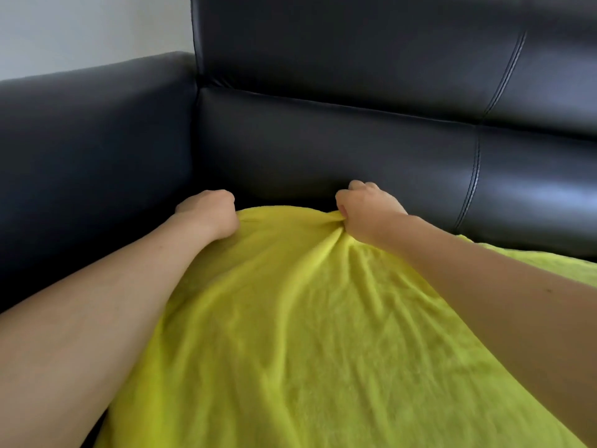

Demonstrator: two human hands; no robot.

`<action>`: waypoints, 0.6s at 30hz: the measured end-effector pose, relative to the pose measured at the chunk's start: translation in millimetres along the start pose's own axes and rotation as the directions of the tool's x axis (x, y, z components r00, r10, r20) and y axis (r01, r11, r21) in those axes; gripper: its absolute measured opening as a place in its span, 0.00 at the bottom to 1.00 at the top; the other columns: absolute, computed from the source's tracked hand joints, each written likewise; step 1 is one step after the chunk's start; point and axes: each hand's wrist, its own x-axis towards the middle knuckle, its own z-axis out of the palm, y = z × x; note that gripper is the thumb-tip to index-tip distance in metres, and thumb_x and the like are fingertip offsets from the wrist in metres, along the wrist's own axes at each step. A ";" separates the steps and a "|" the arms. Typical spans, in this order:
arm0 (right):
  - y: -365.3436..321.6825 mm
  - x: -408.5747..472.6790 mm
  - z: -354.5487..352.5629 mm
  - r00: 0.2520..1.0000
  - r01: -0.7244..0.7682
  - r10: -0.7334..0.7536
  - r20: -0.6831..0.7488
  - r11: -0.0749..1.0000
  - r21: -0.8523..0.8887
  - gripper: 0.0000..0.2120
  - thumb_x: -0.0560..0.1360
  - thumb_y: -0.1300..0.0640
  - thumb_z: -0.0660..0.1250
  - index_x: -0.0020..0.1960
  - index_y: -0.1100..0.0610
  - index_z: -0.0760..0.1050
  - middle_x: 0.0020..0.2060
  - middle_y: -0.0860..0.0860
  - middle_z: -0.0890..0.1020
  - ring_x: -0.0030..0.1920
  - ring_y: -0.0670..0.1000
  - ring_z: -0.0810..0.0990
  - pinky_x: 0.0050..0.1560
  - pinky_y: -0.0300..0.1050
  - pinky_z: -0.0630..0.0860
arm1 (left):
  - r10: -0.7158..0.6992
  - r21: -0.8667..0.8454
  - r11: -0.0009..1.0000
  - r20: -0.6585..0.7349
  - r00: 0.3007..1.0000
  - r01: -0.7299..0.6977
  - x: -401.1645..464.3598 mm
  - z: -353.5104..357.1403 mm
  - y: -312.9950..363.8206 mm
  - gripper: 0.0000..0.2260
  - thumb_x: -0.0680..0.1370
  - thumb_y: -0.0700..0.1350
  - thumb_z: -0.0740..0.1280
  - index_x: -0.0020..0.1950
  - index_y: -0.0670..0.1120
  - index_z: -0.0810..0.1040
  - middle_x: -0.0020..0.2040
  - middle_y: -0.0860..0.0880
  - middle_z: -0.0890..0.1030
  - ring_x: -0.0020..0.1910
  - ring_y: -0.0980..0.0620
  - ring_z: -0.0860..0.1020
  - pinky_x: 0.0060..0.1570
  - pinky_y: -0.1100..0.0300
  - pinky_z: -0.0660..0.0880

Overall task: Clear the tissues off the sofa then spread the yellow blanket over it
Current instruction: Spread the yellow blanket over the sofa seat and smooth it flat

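At far left, a pale wall shows above the arm of a black leather sofa, whose armrest runs down the left side of the view. A person's bare left forearm reaches in from the lower left; the left hand is curled into a fist at the near-left end of the blanket's far edge, fingers turned under and out of sight, so whether they hold cloth there cannot be told, though the fist presses right against the fabric. The yellow blanket fills the middle and bottom of the view, spread over the seat (its surface rippled with long creases that fan toward the hands), its far edge lying just short of the backrest, with a dark strip of seat showing between. To the right, the right hand is closed tight on a bunched fold of that far edge, the cloth gathered under the thumb and pinched against the curled fingers. Past the right forearm, more blanket lies flat along the foot of the backrest, beneath a stitched seam in the leather.
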 end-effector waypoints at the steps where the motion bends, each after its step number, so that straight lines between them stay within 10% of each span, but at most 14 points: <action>1: -0.8 0.8 3.4 0.999 -0.011 0.012 -0.050 1.000 0.023 0.08 0.76 0.65 0.58 0.47 0.52 0.66 0.46 0.50 0.69 0.47 0.54 0.71 0.41 0.48 0.70 | -0.022 -0.029 0.999 -0.035 0.999 0.021 1.0 -1.2 1.6 0.07 0.77 0.38 0.59 0.49 0.45 0.76 0.47 0.47 0.77 0.43 0.46 0.77 0.36 0.54 0.71; 6: -7.1 -2.8 19.3 0.990 -0.099 0.109 -0.089 0.989 0.106 0.06 0.77 0.63 0.60 0.50 0.55 0.65 0.44 0.52 0.70 0.46 0.58 0.76 0.39 0.49 0.70 | -0.149 -0.179 0.980 -0.366 0.919 0.088 1.8 0.9 6.7 0.11 0.79 0.36 0.60 0.61 0.40 0.69 0.57 0.39 0.75 0.54 0.37 0.76 0.42 0.48 0.71; 12: -1.0 -14.8 30.2 0.995 -0.094 0.088 0.049 0.984 0.149 0.14 0.79 0.57 0.57 0.63 0.56 0.70 0.58 0.54 0.73 0.59 0.58 0.74 0.56 0.50 0.73 | -0.106 -0.196 0.976 -0.053 0.993 0.094 -11.5 27.1 15.2 0.24 0.80 0.54 0.54 0.74 0.45 0.64 0.75 0.41 0.62 0.72 0.39 0.62 0.70 0.44 0.61; 18: 5.0 -24.8 35.6 0.990 -0.132 0.126 0.056 0.982 0.138 0.14 0.79 0.51 0.54 0.58 0.54 0.75 0.53 0.53 0.74 0.57 0.57 0.73 0.58 0.51 0.73 | -0.216 0.124 0.970 0.032 0.976 0.211 -20.1 12.1 13.6 0.30 0.80 0.61 0.51 0.76 0.44 0.64 0.73 0.43 0.65 0.71 0.40 0.63 0.64 0.47 0.66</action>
